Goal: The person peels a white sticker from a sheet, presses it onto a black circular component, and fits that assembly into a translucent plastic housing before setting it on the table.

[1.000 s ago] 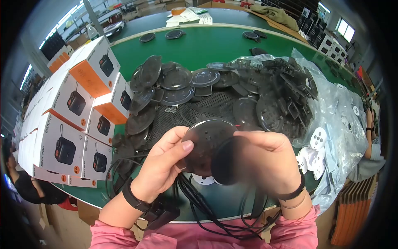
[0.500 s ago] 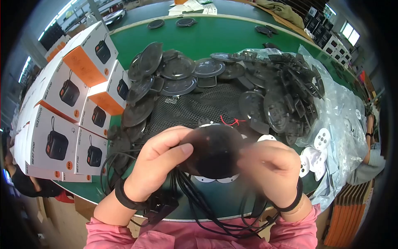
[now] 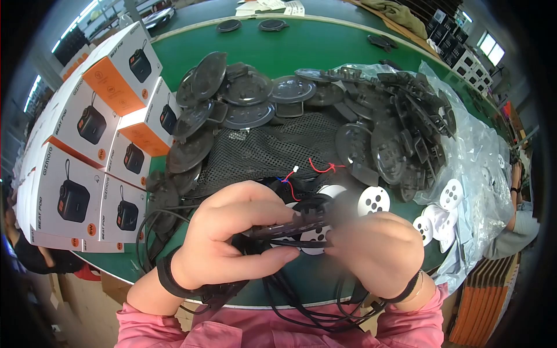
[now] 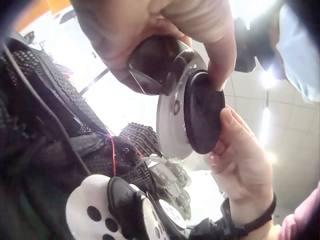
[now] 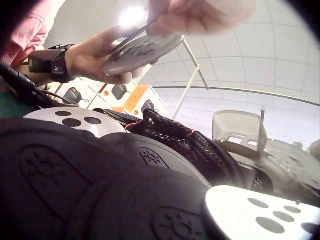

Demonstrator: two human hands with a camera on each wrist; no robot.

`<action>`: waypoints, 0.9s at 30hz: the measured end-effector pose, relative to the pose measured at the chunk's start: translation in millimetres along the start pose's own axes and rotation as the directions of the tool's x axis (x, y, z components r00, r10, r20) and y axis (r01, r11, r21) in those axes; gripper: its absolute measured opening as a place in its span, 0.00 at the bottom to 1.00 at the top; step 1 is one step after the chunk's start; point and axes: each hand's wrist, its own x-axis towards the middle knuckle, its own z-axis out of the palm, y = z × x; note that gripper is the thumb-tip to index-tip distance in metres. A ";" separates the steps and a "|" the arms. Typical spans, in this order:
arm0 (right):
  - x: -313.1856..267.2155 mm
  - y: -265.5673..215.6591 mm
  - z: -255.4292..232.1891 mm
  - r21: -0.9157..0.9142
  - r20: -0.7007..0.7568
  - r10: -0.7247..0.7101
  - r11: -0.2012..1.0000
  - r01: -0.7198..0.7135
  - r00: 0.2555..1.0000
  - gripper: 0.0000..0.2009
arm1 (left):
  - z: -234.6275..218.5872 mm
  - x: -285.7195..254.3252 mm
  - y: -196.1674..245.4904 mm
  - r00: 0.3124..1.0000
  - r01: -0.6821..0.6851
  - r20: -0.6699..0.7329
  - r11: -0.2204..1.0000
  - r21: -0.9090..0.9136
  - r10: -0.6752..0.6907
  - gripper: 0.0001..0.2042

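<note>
My left hand (image 3: 232,232) grips a dark, glossy round plastic cover (image 4: 172,125), thumb on one side and fingers on the other. It is tilted nearly edge-on in the head view, and a boxy bracket on its back sits within the left fingers. A matte black round pad (image 4: 205,112) lies against the cover's face. My right hand (image 3: 383,249) pinches the pad at its edge, thumb toward the left wrist camera; in the head view these fingertips are blurred. Beneath the hands are white discs with dark holes (image 3: 373,200) and several black cables (image 3: 290,293).
Piled dark round covers (image 3: 246,90) ring a black mesh bag (image 3: 267,148), with thin red wires (image 3: 325,167) on it. White boxes (image 3: 69,191) are stacked at left. Clear plastic wrap (image 3: 464,156) lies at right. Black pads with raised sun marks (image 5: 45,170) fill the right wrist view's foreground.
The cover has turned from facing the head camera to nearly edge-on, still in the left hand. The right hand stays at its right edge. White discs and red wires show more below.
</note>
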 end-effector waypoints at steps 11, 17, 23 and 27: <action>-2.3 -0.1 3.4 0.025 -0.040 -0.052 0.998 0.053 0.998 0.13 | 3.5 0.9 -2.7 0.993 -0.114 -0.029 0.992 0.053 0.116 0.16; -2.4 -0.8 2.6 0.000 -0.016 -0.064 0.998 0.064 0.998 0.14 | 5.2 0.3 -1.4 0.995 -0.087 -0.038 0.995 0.050 0.089 0.14; -3.7 -2.5 4.8 -0.010 -0.026 -0.058 0.998 0.058 0.998 0.14 | 5.6 -1.1 1.5 0.998 -0.034 -0.048 0.999 0.033 0.035 0.13; -4.5 -2.9 5.7 -0.005 -0.033 -0.060 0.998 0.060 0.998 0.14 | 5.9 -2.2 0.6 0.998 -0.026 -0.049 1.000 0.018 0.026 0.12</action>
